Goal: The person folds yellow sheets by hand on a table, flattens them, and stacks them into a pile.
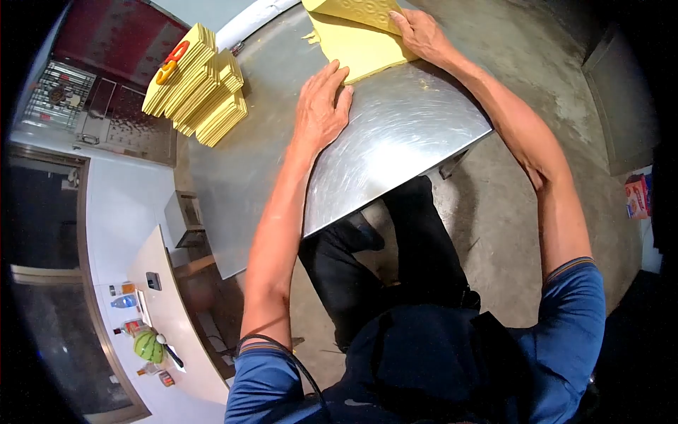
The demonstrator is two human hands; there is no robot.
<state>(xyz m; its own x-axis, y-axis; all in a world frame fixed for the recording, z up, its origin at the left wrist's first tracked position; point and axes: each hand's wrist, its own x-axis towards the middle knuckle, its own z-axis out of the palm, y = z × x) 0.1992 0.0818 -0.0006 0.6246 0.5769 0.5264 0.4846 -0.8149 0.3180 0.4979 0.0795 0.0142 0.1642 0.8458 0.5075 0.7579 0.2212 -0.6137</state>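
Yellow paper sheets (pixel 364 46) lie at the far edge of the metal table, their upper layer folded back and showing embossed round marks. My right hand (pixel 422 35) pinches the right side of this folded layer, thumb on top. Flat on the metal beside the near left corner of the paper rests my left hand (pixel 322 106), fingers stretched out and fingertips close to the paper's edge. Whether those fingertips touch the paper, I cannot tell. To the left stand stacked bundles of yellow paper (pixel 205 92), with red-and-orange-handled scissors (pixel 171 63) on top.
The shiny metal table (pixel 395 141) has its near edge by my legs. At lower left, a wooden table (pixel 176 304) carries a watermelon (pixel 148 346), a blue-labelled bottle (pixel 123 302) and a small black box (pixel 153 280). A red box (pixel 637 196) is at far right.
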